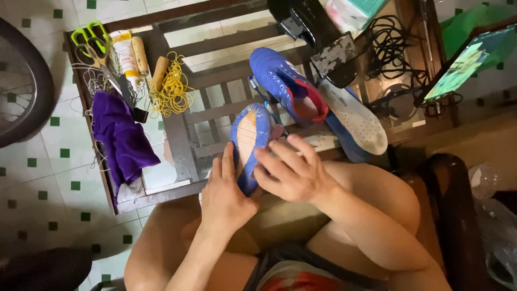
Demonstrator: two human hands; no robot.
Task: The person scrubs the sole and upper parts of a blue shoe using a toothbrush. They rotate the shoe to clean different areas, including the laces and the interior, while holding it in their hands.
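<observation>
Two bare hands hold a blue shoe sole-up over the person's lap, at the near edge of a slatted wooden table. The left hand closes its grip on the shoe's heel end; the right hand lays its fingers across the pale, worn patch of sole. Just beyond lie a second blue shoe and a white insole. Farther left rest purple cloth, yellow cord and green-handled scissors.
</observation>
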